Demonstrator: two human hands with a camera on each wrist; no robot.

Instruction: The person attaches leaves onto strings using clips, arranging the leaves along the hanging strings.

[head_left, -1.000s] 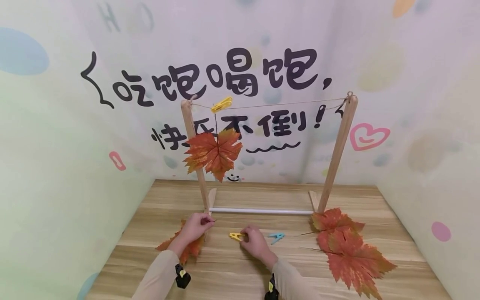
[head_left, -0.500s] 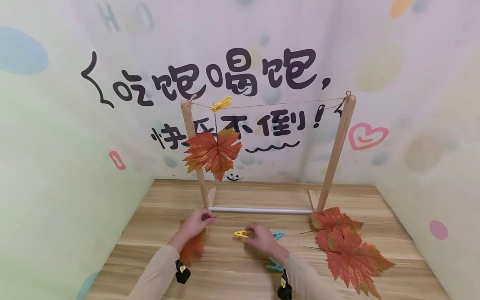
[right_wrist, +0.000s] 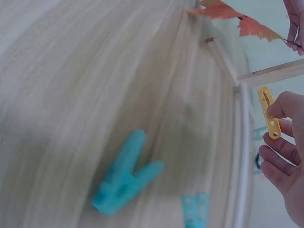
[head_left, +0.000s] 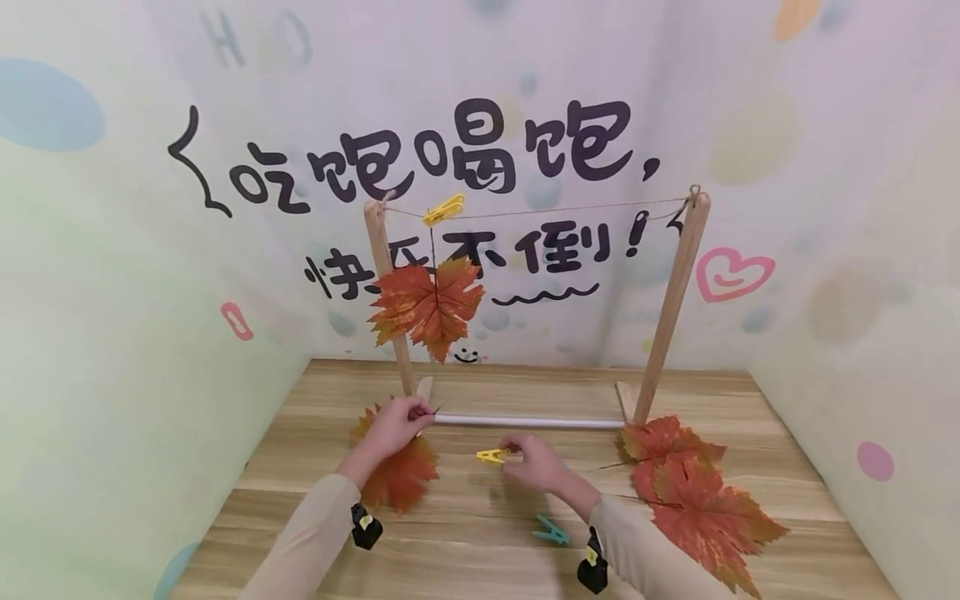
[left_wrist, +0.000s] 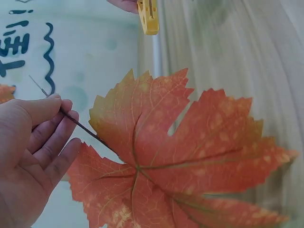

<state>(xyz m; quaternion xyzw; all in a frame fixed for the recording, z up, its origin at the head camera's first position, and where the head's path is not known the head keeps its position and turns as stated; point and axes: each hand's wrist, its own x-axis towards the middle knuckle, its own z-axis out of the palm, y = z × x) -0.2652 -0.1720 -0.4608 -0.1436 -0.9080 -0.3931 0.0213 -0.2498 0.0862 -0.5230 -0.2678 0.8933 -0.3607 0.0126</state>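
My left hand (head_left: pixel 392 429) pinches the thin dark stem of an orange-red artificial maple leaf (left_wrist: pixel 190 147) between thumb and fingertips. The leaf hangs below and beside that hand, just over the table. My right hand (head_left: pixel 538 467) holds a yellow clothespin (right_wrist: pixel 269 111) between thumb and index finger, the remaining fingers loosely bent. In the head view this clothespin points left, towards the left hand but apart from it. Another yellow clothespin (head_left: pixel 445 209) clips a similar leaf (head_left: pixel 431 304) by its stem to the string (head_left: pixel 577 207), near the left post.
A wooden stand with a left post (head_left: pixel 377 242), a right post (head_left: pixel 671 308) and a white bottom rod (head_left: pixel 532 422) holds the string. Two more leaves (head_left: pixel 712 508) overlap at the right. A blue clothespin (head_left: pixel 552 531) lies in front; a second blue clothespin (right_wrist: pixel 195 209) shows in the right wrist view.
My right hand has picked the yellow clothespin up off the table and moved slightly right and up. The left hand has risen a little with its leaf, which has swung right.
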